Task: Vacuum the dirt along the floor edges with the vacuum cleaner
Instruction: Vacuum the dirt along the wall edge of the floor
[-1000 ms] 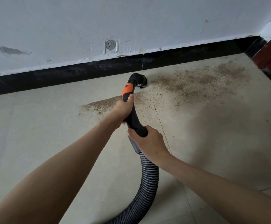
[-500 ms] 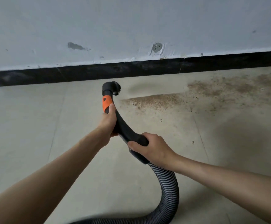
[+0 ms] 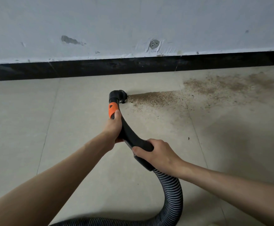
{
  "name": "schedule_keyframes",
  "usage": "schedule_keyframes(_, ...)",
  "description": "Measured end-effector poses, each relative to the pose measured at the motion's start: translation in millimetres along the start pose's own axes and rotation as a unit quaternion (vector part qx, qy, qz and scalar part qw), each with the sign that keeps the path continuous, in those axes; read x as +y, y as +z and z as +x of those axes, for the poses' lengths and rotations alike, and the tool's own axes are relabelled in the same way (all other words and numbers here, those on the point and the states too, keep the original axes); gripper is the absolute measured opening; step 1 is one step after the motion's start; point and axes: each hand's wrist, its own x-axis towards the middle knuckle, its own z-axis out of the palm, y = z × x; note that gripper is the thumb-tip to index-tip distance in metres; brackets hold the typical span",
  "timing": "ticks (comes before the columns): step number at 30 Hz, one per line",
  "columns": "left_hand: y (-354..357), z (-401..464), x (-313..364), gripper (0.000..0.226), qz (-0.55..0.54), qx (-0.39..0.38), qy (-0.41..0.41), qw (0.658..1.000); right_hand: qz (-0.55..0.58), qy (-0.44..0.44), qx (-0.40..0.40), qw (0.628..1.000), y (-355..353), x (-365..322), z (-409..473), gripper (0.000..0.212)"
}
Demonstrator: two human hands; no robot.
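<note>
Head view check — where is the nozzle (image 3: pixel 118 96)?
— On the floor (image 3: pixel 77 144), at the left end of the dirt (image 3: pixel 156 99), near the black skirting (image 3: pixel 133 66).
— Hands?
— Left hand (image 3: pixel 114 126) grips the handle (image 3: pixel 129 132) below the orange collar (image 3: pixel 113 110); right hand (image 3: pixel 156 152) clasps its rear end, above the hose (image 3: pixel 172 193).

1. A pale, scuffed plastered wall (image 3: pixel 116 22) bears a grey chipped patch (image 3: pixel 69 39) and a round filled hole (image 3: pixel 154 44).
2. A black glossy skirting board (image 3: pixel 84 69) runs along its foot.
</note>
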Motion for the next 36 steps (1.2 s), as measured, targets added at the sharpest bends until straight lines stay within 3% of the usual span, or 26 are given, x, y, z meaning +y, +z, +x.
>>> schedule_keyframes(25, 98, -7, 20, 0.046, 0.072, -0.056, 0.037, 0.995, 0.082, 0.049, 0.060, 0.994, -61, 51, -12, 0.039)
schedule_keyframes(36, 162, -5, 36, 0.048, 0.138, -0.081, 0.070, 0.985, 0.143, 0.064, 0.120, 0.980, -93, 80, -14, 0.047)
